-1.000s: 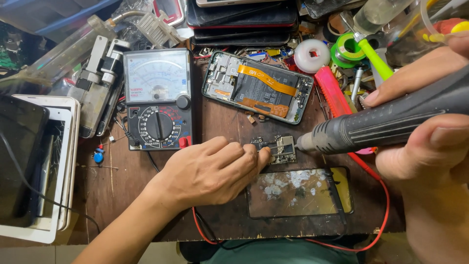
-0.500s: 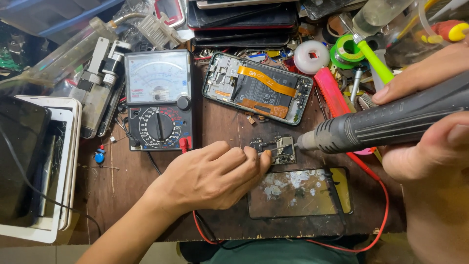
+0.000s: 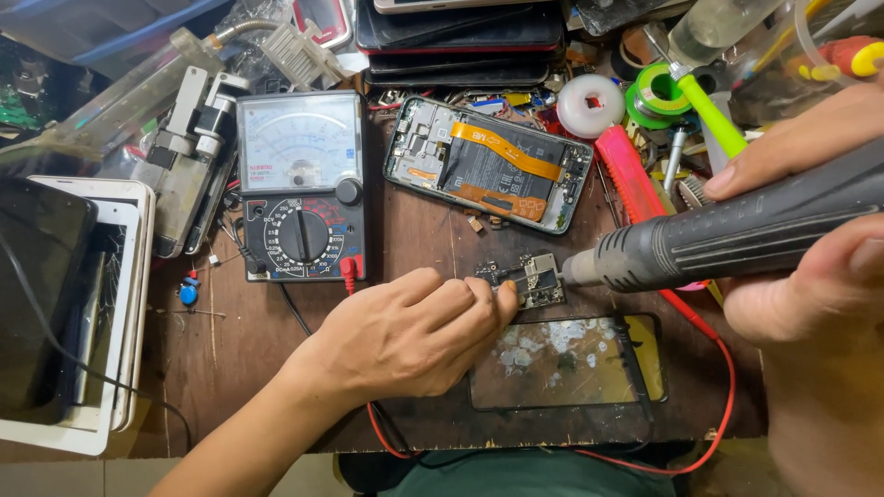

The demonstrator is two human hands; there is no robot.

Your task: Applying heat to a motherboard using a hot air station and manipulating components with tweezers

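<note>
A small green circuit board (image 3: pixel 531 279) lies on the dark wooden bench. My left hand (image 3: pixel 414 333) rests beside it, fingers curled, fingertips pinching the board's left edge. My right hand (image 3: pixel 810 221) grips a thick dark grey hot-air tool (image 3: pixel 737 235), whose metal nozzle points left and almost touches the board's right side. An opened phone (image 3: pixel 488 166) with an orange flex cable lies just behind the board. A cracked phone screen (image 3: pixel 566 361) lies in front of it.
An analog multimeter (image 3: pixel 302 189) sits at the left, its red lead looping along the front edge. Stacked tablets (image 3: pixel 74 313) fill the far left. Tape rolls (image 3: pixel 591 104), a green solder spool (image 3: pixel 656 92), a red tool (image 3: pixel 631 175) and phones crowd the back.
My right hand and the hot-air tool have shifted slightly, keeping the nozzle at the board. My left hand stays on the board's edge.
</note>
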